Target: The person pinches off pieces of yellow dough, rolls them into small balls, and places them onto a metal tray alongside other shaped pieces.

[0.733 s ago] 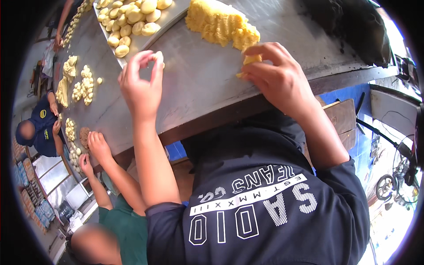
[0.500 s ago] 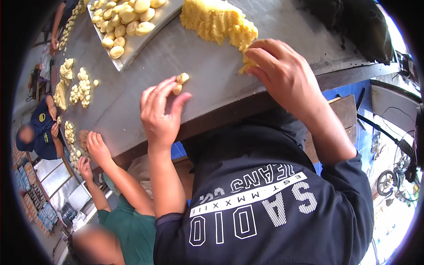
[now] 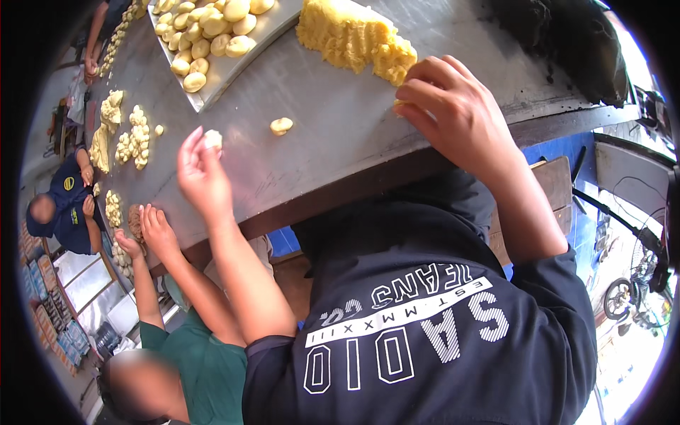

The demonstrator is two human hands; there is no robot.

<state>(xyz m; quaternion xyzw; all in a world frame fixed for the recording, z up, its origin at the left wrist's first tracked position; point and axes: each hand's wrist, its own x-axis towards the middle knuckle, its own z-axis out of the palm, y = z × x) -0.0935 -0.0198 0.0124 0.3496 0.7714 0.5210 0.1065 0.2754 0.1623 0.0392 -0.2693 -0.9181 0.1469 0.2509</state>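
Observation:
My left hand pinches a small pale dough piece over the steel worktop. To its right, a flattened pale dough piece lies on the steel. My right hand, fingers curled, grips a bit of yellow dough, mostly hidden by the fingers, just below the large crumbly mound of yellow dough. Above and between my hands, a metal tray holds several rounded, pale dough balls.
A co-worker in green works beside me at lower left; another in dark blue and a third person's arm are farther left, among pale dough piles. A dark, blackened object lies at upper right.
My left hand went down and right to the two dough pieces, then moved left holding one, leaving the other on the steel. My right hand shifted slightly but stays by the mound.

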